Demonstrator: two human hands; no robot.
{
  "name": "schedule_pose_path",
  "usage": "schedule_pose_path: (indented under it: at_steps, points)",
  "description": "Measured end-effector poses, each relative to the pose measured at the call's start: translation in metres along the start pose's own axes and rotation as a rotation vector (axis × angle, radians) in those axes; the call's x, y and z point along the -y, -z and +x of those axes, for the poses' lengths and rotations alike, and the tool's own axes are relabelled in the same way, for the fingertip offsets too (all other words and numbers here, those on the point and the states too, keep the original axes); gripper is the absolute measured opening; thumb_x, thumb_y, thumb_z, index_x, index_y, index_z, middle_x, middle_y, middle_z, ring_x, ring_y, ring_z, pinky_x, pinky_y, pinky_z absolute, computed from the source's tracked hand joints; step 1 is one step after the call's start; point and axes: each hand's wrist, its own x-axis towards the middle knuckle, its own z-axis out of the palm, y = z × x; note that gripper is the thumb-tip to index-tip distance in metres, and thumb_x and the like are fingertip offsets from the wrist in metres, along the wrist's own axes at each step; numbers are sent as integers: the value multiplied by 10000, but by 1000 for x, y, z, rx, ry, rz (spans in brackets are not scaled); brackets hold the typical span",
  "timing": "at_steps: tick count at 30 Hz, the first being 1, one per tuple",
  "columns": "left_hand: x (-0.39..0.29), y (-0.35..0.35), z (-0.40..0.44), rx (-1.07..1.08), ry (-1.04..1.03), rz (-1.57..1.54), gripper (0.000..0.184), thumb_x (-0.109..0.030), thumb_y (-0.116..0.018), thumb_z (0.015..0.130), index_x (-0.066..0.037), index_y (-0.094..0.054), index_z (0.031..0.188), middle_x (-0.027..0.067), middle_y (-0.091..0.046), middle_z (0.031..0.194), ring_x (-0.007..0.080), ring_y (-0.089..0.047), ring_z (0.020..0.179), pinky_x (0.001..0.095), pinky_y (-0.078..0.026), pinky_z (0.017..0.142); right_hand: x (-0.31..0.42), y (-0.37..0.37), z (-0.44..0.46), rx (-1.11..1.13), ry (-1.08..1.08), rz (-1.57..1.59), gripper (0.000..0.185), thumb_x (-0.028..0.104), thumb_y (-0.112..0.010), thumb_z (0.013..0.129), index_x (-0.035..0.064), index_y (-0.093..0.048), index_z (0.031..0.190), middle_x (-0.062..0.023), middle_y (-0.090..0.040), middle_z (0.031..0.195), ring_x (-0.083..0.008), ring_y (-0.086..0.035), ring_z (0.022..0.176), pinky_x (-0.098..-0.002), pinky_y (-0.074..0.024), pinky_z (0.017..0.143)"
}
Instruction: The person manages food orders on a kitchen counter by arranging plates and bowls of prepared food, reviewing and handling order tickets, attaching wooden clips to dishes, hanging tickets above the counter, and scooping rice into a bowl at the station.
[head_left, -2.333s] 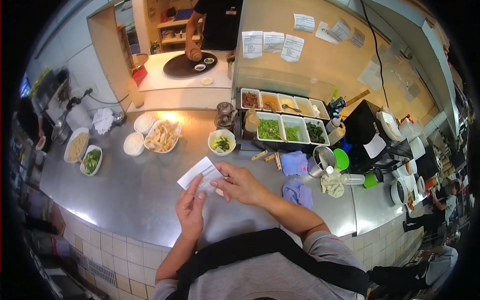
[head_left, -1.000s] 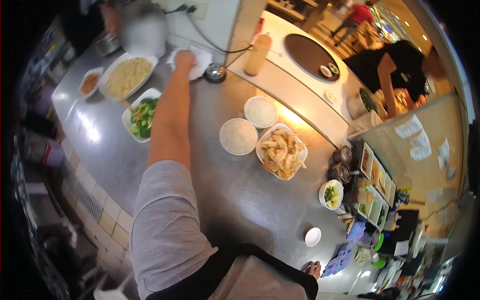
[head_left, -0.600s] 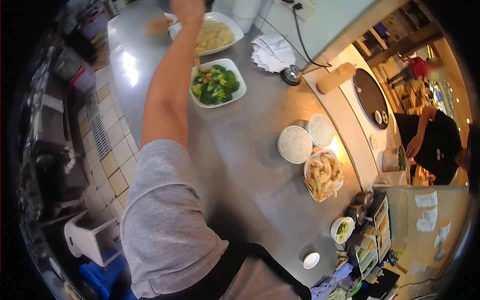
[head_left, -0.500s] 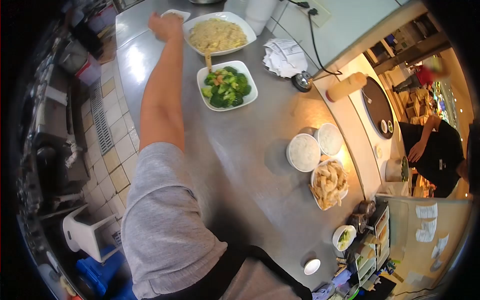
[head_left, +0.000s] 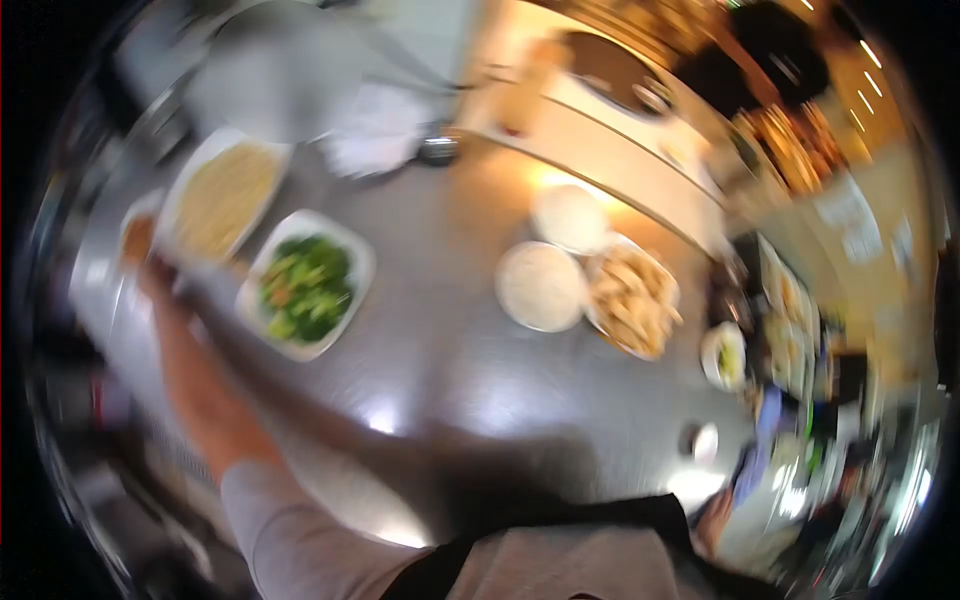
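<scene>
At the far left of the head view, my left hand [head_left: 158,275] is stretched out at the near edge of a small white dish [head_left: 133,212] with brown contents. Motion smears its fingers, so whether they grip the dish does not show. Beside the dish stands a large white bowl [head_left: 262,172] of fried rice [head_left: 226,198]. Nearer me is a square white bowl [head_left: 362,262] of broccoli [head_left: 308,285]. My right hand [head_left: 712,522], low on the right, is by the lower end of a bluish-purple cloth [head_left: 755,455]. Blur hides whether it holds the cloth.
Two bowls of white rice [head_left: 541,287] stand beside a bowl of pale sliced food [head_left: 633,300]. White papers [head_left: 375,132] lie near a small dark round object [head_left: 438,146]. Further right are a small bowl of greens [head_left: 724,356], a small white cup [head_left: 705,442] and ingredient trays [head_left: 790,310].
The whole view has swung round, shifting the bowls leftward and lower in it. My left hand stays by the small dish. My right hand has come into view near the cloth.
</scene>
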Motion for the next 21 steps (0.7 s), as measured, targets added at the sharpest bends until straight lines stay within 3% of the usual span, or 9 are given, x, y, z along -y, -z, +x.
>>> schedule_pose_path:
  at_steps: [2,4,5,8,9,12,16,17,21]
  points:
    - [24,41,69,127,31,154,280,-265,-570,813,-101,-632,1031,68,-661,921,215,-616,859,373,-483,747,8,-2,-1,-75,-42,1,419,206,-393,920,-38,-422,1259,-248,-407,1314,-394,-378,1218,-427,-302,1024]
    - [-6,10,-28,31,-317,702,320,-284,-608,847,30,-644,903,104,-656,872,216,-582,728,365,-496,640,-14,-13,-1,-102,59,-103,437,256,-445,894,-10,-448,1240,-201,-433,1306,-372,-412,1183,-414,-328,1001]
    - [-18,8,-37,-84,-430,955,388,-363,-596,830,14,-656,897,114,-663,861,237,-603,732,380,-506,645,35,18,0,-71,-111,-20,421,262,-454,894,17,-463,1237,-188,-444,1300,-364,-425,1173,-410,-341,991]
    - [-21,15,-66,-311,-529,1533,592,-602,-562,777,-34,-693,878,145,-683,827,302,-667,745,423,-536,662,37,23,-6,-123,-100,-40,414,312,-495,884,102,-483,1240,-148,-467,1279,-341,-442,1159,-423,-364,962]
    - [-43,-4,-127,-360,-461,1722,615,-634,-541,774,-44,-697,850,153,-680,817,300,-667,728,417,-536,653,37,24,-9,-140,-113,-58,415,323,-493,886,123,-476,1249,-135,-466,1279,-334,-443,1157,-421,-367,955]
    - [-22,33,-150,-418,-457,1613,673,-650,-549,743,14,-660,748,180,-668,767,345,-656,671,405,-540,599,40,30,-14,-164,-86,-141,424,345,-480,895,171,-446,1280,-107,-455,1291,-317,-441,1157,-408,-373,941]
    - [-12,80,-229,-449,-286,969,520,-424,-529,786,86,-601,855,227,-648,792,342,-652,662,383,-553,590,4,51,1,-139,59,82,265,266,-524,880,132,-571,1103,-104,-555,1081,-319,-514,1005,-402,-425,835]
    - [-12,92,-248,-449,-228,765,483,-368,-524,797,104,-586,882,238,-642,799,341,-651,659,377,-557,587,-5,60,11,-94,-46,174,185,234,-540,871,95,-603,975,-118,-578,936,-343,-548,877,-408,-448,741]
    - [-7,135,-340,-401,-126,245,352,-141,-504,840,177,-527,989,286,-622,825,338,-647,650,355,-570,578,-39,75,62,-481,77,289,219,258,-546,864,86,-598,989,-168,-580,933,-365,-553,861,-423,-447,738]
